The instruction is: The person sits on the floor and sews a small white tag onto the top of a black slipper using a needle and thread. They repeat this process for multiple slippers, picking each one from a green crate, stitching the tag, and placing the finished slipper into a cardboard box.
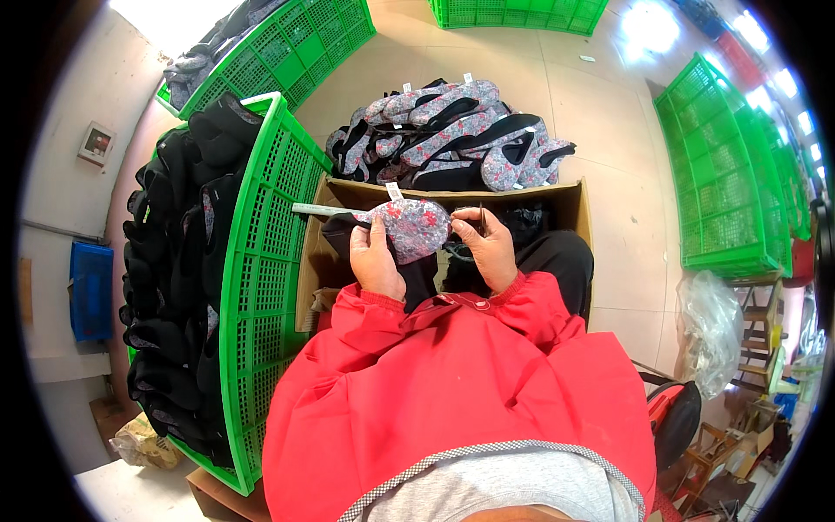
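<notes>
My left hand (377, 261) is closed on a rounded, padded fabric piece (409, 228) with a grey and red floral print. Black fabric hangs from its left side, and a small white tag stands up at its top edge. My right hand (490, 248) is at the piece's right edge, thumb and fingers pinched together. A thin, dark, pointed tool (482, 217) sticks up from those fingers; its full shape is hidden. Both hands are above an open cardboard box (570, 204). Behind the piece a pale rod (326, 210) points left.
Beyond the box lies a heap of similar floral and black pieces (452, 130). At my left a green plastic crate (261, 287) is full of black pieces (174, 287). Another green crate (300, 48) stands behind it, and stacked green crates (722, 165) stand at the right near clear plastic wrap (709, 331).
</notes>
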Available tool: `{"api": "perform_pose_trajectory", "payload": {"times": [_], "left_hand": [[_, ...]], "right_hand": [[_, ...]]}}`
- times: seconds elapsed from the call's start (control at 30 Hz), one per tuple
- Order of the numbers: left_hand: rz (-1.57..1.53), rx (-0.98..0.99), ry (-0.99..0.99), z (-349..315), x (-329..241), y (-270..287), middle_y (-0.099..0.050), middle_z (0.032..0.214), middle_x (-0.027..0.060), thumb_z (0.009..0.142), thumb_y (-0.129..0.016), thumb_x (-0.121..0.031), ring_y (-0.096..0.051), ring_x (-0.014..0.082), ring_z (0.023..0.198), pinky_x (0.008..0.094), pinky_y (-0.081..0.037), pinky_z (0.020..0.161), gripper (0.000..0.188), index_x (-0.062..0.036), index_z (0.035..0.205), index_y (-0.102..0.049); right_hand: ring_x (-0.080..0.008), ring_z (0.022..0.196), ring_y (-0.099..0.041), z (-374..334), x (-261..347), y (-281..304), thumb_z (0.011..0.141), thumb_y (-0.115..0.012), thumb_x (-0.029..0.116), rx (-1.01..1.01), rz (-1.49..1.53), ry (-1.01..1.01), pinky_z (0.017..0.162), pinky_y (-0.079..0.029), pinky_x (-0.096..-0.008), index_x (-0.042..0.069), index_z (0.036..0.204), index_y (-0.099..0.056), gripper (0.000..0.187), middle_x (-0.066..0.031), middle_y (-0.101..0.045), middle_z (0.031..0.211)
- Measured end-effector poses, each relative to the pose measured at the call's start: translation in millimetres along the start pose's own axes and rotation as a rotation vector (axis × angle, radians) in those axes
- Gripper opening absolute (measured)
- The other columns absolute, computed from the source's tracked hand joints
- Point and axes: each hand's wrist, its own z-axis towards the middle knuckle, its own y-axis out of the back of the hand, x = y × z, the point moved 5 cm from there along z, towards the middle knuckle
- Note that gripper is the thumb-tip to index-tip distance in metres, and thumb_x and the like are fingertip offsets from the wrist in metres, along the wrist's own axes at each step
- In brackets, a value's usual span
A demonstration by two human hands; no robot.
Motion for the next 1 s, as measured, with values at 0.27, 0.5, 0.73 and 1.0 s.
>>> {"api": "perform_pose_trajectory", "payload": {"times": [0.27, 0.5, 0.73, 1.0], "left_hand": [[0.129, 0.041, -0.102, -13.5, 0.9, 1.6, -0.065, 0.094, 0.0027, 0.102, -0.055, -0.011, -0.059, 0.0085, 0.083, 0.0254, -0.049, 0.076, 0.011, -0.0039, 0.094, -0.057], [0.004, 0.333, -0.037, -25.9, 19.0, -40.5, -0.065, 0.104, 0.0046, 0.103, -0.050, -0.007, -0.061, 0.0101, 0.093, 0.0266, -0.050, 0.085, 0.008, -0.0037, 0.107, -0.056], [-0.457, 0.394, 0.420, -41.4, 64.7, -71.6, -0.065, 0.116, 0.0045, 0.105, -0.047, -0.015, -0.062, 0.0169, 0.107, 0.0360, -0.048, 0.097, 0.017, -0.0095, 0.118, -0.056], [-0.153, 0.273, 0.713, -65.3, 63.7, -40.8, -0.063, 0.111, 0.0063, 0.105, -0.050, -0.024, -0.063, 0.0190, 0.101, 0.0376, -0.053, 0.090, 0.022, -0.0066, 0.116, -0.054]], "right_hand": [[-0.0043, 0.069, -0.050, 0.1, -14.2, 11.0, 0.099, -0.061, 0.016, -0.149, -0.075, -0.139, 0.064, -0.043, -0.0207, 0.003, 0.093, -0.060, 0.014, 0.0020, -0.063, 0.084], [-0.0063, 0.086, -0.056, -8.7, 21.3, 15.3, 0.096, -0.065, 0.016, -0.056, -0.079, 0.031, 0.076, -0.046, -0.0210, 0.001, 0.118, -0.060, 0.027, -0.0014, -0.063, 0.104], [-0.0118, 0.100, -0.060, -18.6, 63.8, 33.4, 0.086, -0.077, 0.012, -0.095, -0.293, 0.135, 0.090, -0.048, -0.0260, -0.003, 0.116, -0.063, 0.036, -0.0070, -0.067, 0.109], [-0.0127, 0.101, -0.061, -43.7, 46.1, 30.2, 0.081, -0.078, 0.004, -0.009, -0.406, 0.017, 0.091, -0.048, -0.0263, -0.002, 0.115, -0.062, 0.038, -0.0078, -0.067, 0.110]]}}
